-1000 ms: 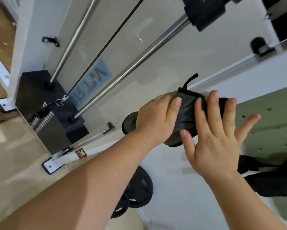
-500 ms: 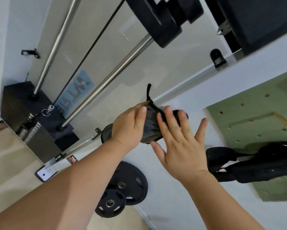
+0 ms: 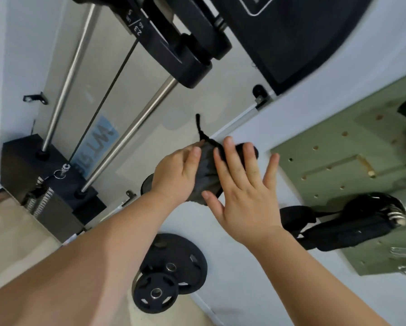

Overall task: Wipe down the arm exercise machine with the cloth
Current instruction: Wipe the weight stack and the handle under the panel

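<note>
- Both hands are on the cloth (image 3: 205, 170), which is bunched between them and pressed against the white frame of the machine (image 3: 298, 118).
- Left hand (image 3: 177, 171) holds the cloth's left side, thumb laid on top and the other fingers curled out of sight behind it.
- Right hand (image 3: 242, 184) lies flat over the cloth's right side, fingers straight and spread wide, pinching nothing.
- One black cord (image 3: 199, 124) sticks up from the cloth just beyond the left hand. A rounded black part (image 3: 251, 149) shows under the right fingertips, and I cannot tell what it is.
- Progress, as a judgement: the wipe looks underway on this stretch of frame, but no streaks, damp or dust show, so what is already clean cannot be read.
- Most of the machine seems left to do: the rods (image 3: 131, 135) and cable (image 3: 103, 100) up and left of the left hand, the weight stack (image 3: 28, 175) far to its left, and the carriage (image 3: 173, 55) above both hands.
- Plates (image 3: 171, 274) lie below the forearms, and a strap (image 3: 338, 228) hangs on the pegboard (image 3: 333, 161) right of the right hand. Neither looks like part of this wipe.
</note>
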